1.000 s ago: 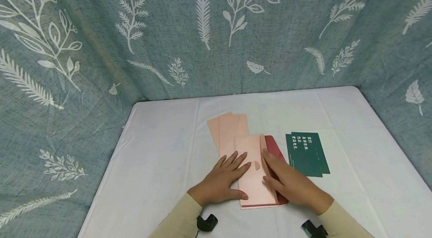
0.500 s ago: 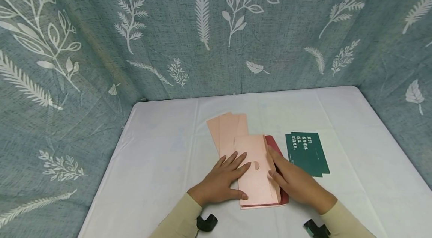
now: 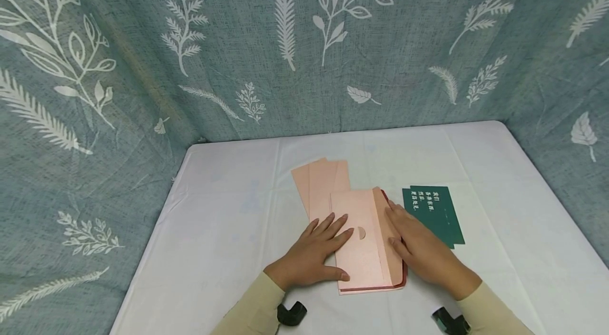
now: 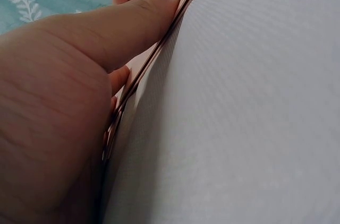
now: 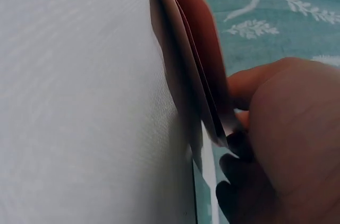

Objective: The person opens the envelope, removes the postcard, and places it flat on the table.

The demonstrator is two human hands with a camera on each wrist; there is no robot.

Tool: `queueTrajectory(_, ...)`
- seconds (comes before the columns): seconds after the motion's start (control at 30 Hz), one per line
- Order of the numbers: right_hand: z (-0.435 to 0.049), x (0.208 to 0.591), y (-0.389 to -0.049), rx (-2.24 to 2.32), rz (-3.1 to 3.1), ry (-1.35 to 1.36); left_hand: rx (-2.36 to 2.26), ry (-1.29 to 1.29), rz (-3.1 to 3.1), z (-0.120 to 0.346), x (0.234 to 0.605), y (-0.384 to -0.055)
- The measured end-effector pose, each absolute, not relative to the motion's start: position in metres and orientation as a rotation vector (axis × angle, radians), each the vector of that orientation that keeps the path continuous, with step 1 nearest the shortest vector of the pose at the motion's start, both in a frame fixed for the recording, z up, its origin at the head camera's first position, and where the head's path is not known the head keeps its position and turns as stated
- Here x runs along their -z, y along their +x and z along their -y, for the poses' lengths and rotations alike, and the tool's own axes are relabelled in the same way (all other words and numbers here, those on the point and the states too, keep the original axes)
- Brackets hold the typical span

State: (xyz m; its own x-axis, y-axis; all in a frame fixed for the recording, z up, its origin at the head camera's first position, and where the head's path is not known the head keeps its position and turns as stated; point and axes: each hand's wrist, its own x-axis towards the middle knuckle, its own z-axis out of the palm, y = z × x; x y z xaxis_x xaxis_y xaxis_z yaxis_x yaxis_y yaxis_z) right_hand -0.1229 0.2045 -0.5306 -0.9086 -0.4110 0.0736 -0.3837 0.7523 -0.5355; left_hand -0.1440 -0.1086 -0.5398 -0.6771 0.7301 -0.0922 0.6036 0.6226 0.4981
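Observation:
A pink envelope (image 3: 357,250) lies on a dark red rounded-corner sheet or cover, of which only a thin edge shows, in the head view. My left hand (image 3: 309,258) rests flat on the envelope's left half with fingers spread. In the left wrist view its thumb (image 4: 138,19) presses along the near edge. At the envelope's right side, my right hand (image 3: 425,250) holds the flap (image 3: 387,240), which is swung out to the right. Thumb and fingers sit at the flap's outer edge; the right wrist view shows the flap (image 5: 204,27) raised off the layers beneath.
Several pink envelopes (image 3: 321,182) lie fanned behind the one under my hands. To the right are two dark green cards (image 3: 437,219) with white writing, partly covered by my right hand. A white cloth (image 3: 223,208) covers the table; a patterned curtain (image 3: 304,102) hangs behind.
My right hand has moved to the right and turned the flap outward, from folded over the envelope to spread across the dark red sheet. The left hand has stayed in place.

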Motion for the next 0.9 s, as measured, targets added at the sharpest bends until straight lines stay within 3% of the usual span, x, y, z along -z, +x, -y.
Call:
queueTrajectory(0.67,-0.209,0.543,-0.125,0.698,-2.95,-0.741,-0.682,1.039,-2.566,0.106,0.536,-0.144)
queueTrajectory(0.9,-0.209,0.542,-0.125,0.705,-2.94,-0.726,-0.681,0.912,-2.656,0.086,0.534,-0.137)
